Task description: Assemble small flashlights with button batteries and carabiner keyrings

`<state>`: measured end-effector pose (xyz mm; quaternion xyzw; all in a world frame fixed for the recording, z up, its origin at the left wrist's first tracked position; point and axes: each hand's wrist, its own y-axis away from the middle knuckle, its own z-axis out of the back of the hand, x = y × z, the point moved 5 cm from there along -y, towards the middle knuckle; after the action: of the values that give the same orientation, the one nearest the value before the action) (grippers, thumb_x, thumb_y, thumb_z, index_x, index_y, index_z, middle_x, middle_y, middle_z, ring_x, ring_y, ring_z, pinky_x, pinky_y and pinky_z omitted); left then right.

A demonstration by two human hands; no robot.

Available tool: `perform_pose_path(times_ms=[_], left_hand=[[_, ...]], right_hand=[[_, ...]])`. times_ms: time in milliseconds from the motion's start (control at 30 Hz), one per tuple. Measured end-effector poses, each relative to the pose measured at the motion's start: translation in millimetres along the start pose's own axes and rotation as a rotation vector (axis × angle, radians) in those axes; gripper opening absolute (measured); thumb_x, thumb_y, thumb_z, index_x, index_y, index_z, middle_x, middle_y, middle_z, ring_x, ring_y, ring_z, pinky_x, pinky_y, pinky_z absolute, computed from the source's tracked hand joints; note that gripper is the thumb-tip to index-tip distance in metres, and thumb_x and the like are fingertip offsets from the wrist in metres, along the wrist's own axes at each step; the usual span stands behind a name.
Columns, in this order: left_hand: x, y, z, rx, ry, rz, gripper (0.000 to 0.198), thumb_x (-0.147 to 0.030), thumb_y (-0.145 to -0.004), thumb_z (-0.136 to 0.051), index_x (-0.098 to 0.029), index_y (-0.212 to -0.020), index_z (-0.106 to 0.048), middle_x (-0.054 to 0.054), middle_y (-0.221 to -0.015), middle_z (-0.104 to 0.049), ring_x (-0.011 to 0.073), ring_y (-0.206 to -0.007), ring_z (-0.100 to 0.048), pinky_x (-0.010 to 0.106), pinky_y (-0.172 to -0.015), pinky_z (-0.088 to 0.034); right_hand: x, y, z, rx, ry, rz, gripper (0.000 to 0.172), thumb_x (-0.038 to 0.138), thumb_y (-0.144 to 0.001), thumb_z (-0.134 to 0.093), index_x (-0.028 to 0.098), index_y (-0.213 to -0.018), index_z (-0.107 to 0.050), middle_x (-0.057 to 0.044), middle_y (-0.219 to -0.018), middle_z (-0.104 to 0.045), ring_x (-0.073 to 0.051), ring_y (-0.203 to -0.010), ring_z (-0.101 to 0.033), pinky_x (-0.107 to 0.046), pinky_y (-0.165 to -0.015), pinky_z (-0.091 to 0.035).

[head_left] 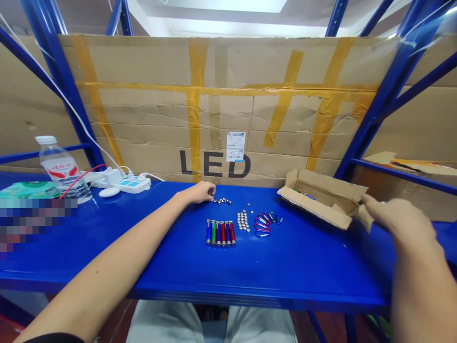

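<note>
My left hand (pixel 202 192) is at the back of the blue table, its fingers pinched together beside a small cluster of silver metal caps (pixel 224 201). Whatever the fingertips hold is too small to make out. At the right, my right hand (pixel 403 221), slightly blurred, grips the end flap of an open cardboard box (pixel 314 209). Several small flashlight-like tubes (pixel 221 234) in blue, green, red and purple stand in a row in front. Beside them lie rows of button cells (pixel 243 221) and a curved line of coloured carabiners (pixel 263 224).
A water bottle (pixel 62 169), a green packet (pixel 28 189) and a white power strip (pixel 128 183) with cables occupy the left side. A large taped cardboard panel (pixel 153 124) marked LED stands behind the table, between blue metal posts (pixel 378 95).
</note>
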<state>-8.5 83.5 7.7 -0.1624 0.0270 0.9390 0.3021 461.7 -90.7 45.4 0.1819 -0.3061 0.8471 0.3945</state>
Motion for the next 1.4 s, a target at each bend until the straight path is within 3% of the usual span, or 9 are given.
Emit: perform_pose_path(times_ms=[67, 133, 267, 367, 500, 633, 833, 1067, 1400], left_hand=[[2, 0, 0.6, 0.019, 0.031, 0.017, 0.015, -0.02, -0.07, -0.066, -0.017, -0.08, -0.056, -0.001, -0.073, -0.061, 0.0129, -0.067, -0.054, 0.023, -0.061, -0.036], [2, 1, 0.8, 0.043, 0.053, 0.019, 0.015, -0.02, -0.069, -0.067, -0.018, -0.077, -0.055, -0.002, -0.07, -0.06, 0.0126, -0.065, -0.053, 0.023, -0.06, -0.036], [-2, 2, 1.5, 0.08, 0.064, -0.016, 0.015, -0.018, -0.07, -0.067, -0.017, -0.069, -0.052, -0.002, -0.069, -0.061, 0.0124, -0.065, -0.054, 0.024, -0.061, -0.037], [-1, 2, 1.9, 0.095, 0.043, 0.002, 0.013, -0.014, -0.069, -0.067, -0.017, -0.07, -0.054, -0.001, -0.072, -0.063, 0.0125, -0.066, -0.055, 0.024, -0.062, -0.038], [6, 3, 4.7, 0.024, -0.006, 0.024, 0.012, -0.01, -0.07, -0.062, -0.016, -0.08, -0.057, 0.002, -0.08, -0.065, 0.0141, -0.073, -0.058, 0.023, -0.065, -0.039], [5, 8, 7.3, -0.081, -0.045, 0.004, 0.017, -0.011, -0.077, -0.053, -0.015, -0.091, -0.061, 0.005, -0.091, -0.067, 0.0162, -0.082, -0.059, 0.025, -0.072, -0.042], [-47, 12, 11.2, -0.201, -0.082, -0.205, 0.021, -0.018, -0.083, -0.05, -0.015, -0.095, -0.068, 0.008, -0.099, -0.07, 0.0185, -0.091, -0.061, 0.028, -0.081, -0.043], [-117, -10, -9.9, 0.013, -0.168, -0.34, 0.014, -0.021, -0.079, -0.061, -0.019, -0.085, -0.073, 0.004, -0.083, -0.073, 0.016, -0.076, -0.062, 0.026, -0.067, -0.041], [-109, -17, -30.5, 0.013, -0.019, -0.269, 0.009, -0.022, -0.074, -0.065, -0.017, -0.077, -0.071, 0.001, -0.073, -0.069, 0.0141, -0.069, -0.059, 0.024, -0.059, -0.037]], right_hand=[[33, 27, 10, 0.01, 0.113, 0.045, 0.05, 0.052, -0.082, -0.05, 0.007, -0.093, -0.07, -0.038, -0.102, -0.064, -0.042, -0.099, -0.061, -0.046, -0.069, -0.04], [86, 59, 4, 0.12, -0.049, 0.353, 0.039, 0.042, -0.087, -0.046, 0.012, -0.096, -0.069, -0.025, -0.102, -0.069, -0.031, -0.099, -0.062, -0.037, -0.076, -0.043], [176, 122, -41, 0.587, -0.274, 0.906, 0.026, 0.03, -0.087, -0.046, 0.017, -0.09, -0.068, -0.008, -0.1, -0.072, -0.02, -0.092, -0.063, -0.026, -0.08, -0.044], [202, 139, -77, 0.678, -0.139, 1.048, 0.019, 0.02, -0.082, -0.05, 0.016, -0.086, -0.069, -0.008, -0.098, -0.072, -0.02, -0.089, -0.063, -0.026, -0.078, -0.043], [203, 140, -104, 0.67, -0.11, 1.031, 0.02, 0.015, -0.08, -0.05, 0.015, -0.086, -0.069, -0.009, -0.096, -0.073, -0.019, -0.086, -0.063, -0.025, -0.075, -0.043], [190, 143, -104, 0.645, -0.134, 1.021, 0.024, 0.013, -0.08, -0.049, 0.016, -0.093, -0.068, -0.009, -0.101, -0.072, -0.02, -0.089, -0.063, -0.024, -0.075, -0.042], [179, 135, -99, 0.668, -0.221, 0.995, 0.028, 0.012, -0.08, -0.048, 0.015, -0.102, -0.066, -0.01, -0.111, -0.069, -0.021, -0.099, -0.061, -0.026, -0.082, -0.044], [179, 147, -104, 0.778, -0.225, 1.082, 0.016, 0.018, -0.079, -0.057, 0.018, -0.085, -0.072, -0.004, -0.088, -0.073, -0.017, -0.078, -0.063, -0.025, -0.071, -0.045], [179, 158, -118, 0.817, -0.233, 1.149, 0.018, 0.016, -0.076, -0.061, 0.02, -0.084, -0.077, -0.002, -0.086, -0.074, -0.017, -0.078, -0.064, -0.024, -0.073, -0.044]])
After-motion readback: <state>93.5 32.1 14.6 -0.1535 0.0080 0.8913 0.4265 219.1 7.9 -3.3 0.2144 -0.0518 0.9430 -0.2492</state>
